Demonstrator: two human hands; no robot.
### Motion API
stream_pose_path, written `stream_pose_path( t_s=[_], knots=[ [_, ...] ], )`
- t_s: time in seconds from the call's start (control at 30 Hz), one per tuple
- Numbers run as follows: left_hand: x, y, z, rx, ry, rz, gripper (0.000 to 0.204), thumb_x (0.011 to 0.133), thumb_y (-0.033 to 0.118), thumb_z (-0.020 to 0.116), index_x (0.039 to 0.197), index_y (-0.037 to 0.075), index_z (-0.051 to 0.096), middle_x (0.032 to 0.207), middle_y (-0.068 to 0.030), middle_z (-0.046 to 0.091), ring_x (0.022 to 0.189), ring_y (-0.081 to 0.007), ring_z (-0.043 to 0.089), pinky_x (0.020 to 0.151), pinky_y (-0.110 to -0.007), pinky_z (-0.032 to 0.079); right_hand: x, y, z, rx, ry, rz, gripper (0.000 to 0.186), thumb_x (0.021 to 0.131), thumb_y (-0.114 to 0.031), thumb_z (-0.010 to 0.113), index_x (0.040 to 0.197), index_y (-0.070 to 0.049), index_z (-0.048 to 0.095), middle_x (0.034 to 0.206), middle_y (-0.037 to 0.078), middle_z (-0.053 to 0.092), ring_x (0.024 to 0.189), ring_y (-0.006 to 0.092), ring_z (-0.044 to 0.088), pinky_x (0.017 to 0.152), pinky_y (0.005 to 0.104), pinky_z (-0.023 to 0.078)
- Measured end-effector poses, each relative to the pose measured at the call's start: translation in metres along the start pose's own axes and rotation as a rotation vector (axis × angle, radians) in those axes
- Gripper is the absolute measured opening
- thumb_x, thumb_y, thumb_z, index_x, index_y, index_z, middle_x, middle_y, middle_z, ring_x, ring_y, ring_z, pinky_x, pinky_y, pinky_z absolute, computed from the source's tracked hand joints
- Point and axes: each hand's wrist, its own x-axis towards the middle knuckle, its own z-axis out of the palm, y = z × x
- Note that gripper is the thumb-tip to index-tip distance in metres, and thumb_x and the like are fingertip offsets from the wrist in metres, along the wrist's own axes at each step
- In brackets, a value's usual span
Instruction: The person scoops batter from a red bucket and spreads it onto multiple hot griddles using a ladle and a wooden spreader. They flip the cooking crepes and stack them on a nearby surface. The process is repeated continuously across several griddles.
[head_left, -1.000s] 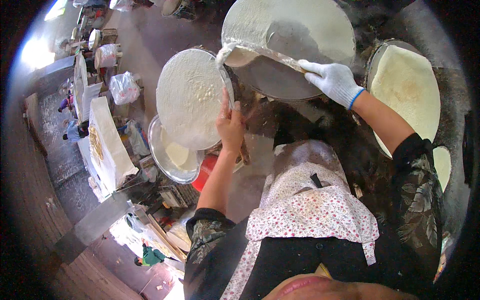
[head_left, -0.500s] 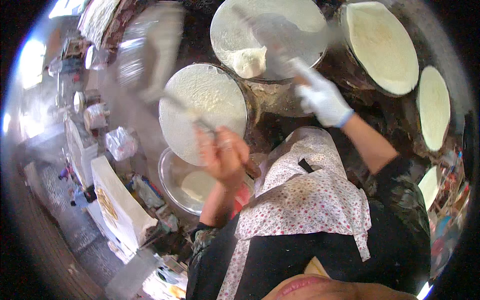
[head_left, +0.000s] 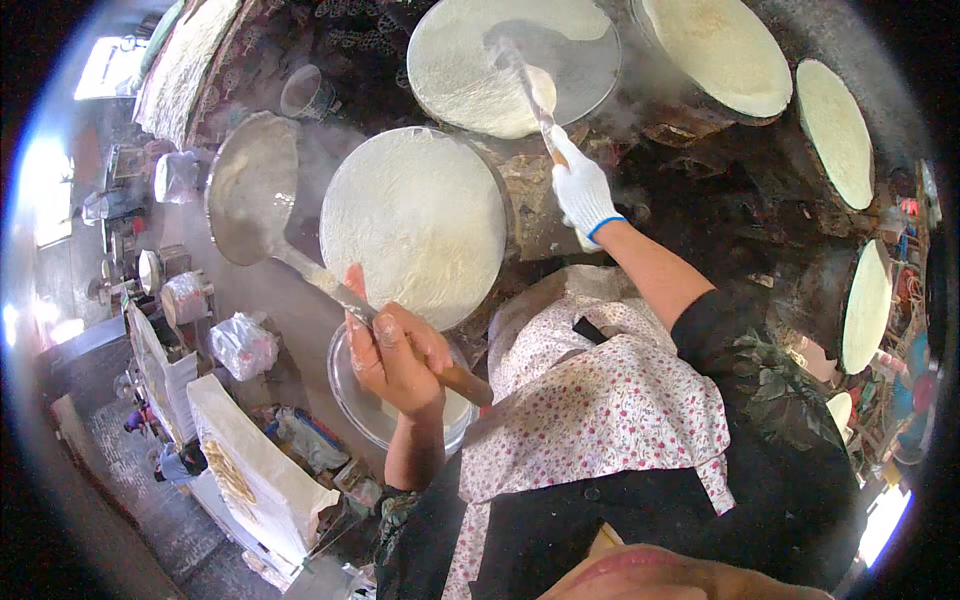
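Observation:
My bare left hand (head_left: 405, 355) is closed round the wooden handle of a wide metal paddle (head_left: 250, 195), which looks like a shallow round scoop. The scoop's head hangs left of a round griddle (head_left: 412, 220) covered in pale batter. In a white knit glove, my right hand (head_left: 582, 188) grips a long-handled metal tool (head_left: 530, 95). Its far end reaches over another round griddle (head_left: 590, 75), partly coated with batter and bare grey at the right. A pale lump of batter (head_left: 541, 88) lies beside that tool; the tool's tip is hard to make out.
A clear bowl (head_left: 345, 395) stands below my left hand. More batter-covered round griddles (head_left: 720, 50) curve round to the right. At the left are a plastic bag (head_left: 243, 343) and a white table (head_left: 270, 470) with yellowish pieces on it. Steam hangs over the griddles.
The scoop was blurred by motion and now shows sharply, lower at the left. My right hand has moved left with its tool, and the griddle's bare grey area now lies at its right.

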Motion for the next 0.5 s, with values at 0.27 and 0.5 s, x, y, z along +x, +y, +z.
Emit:
stream_pose_path(
  t_s=[0.27,0.5],
  knots=[
    [-0.023,-0.019,-0.013,0.154,-0.092,-0.074,0.056,0.113,0.020,0.042,0.156,-0.012,0.030,0.061,-0.0037,0.047,0.045,-0.0102,0.042,0.043,-0.027,0.040,0.014,0.009,0.017,-0.258,-0.126,-0.211,0.063,0.099,-0.014,0.049,0.158,-0.033,0.046,0.103,0.030,0.072,0.094,0.0474,0.070,0.087,0.0575,0.054],
    [-0.029,-0.021,-0.003,0.236,-0.131,-0.193,0.049,0.112,0.020,0.045,0.152,-0.008,0.041,0.070,-0.0051,0.053,0.051,-0.0090,0.045,0.046,-0.025,0.038,0.018,0.012,0.004,-0.046,0.077,-0.174,0.053,0.102,-0.021,0.050,0.154,-0.023,0.051,0.105,0.028,0.073,0.092,0.0468,0.070,0.085,0.0563,0.055]
  ],
)
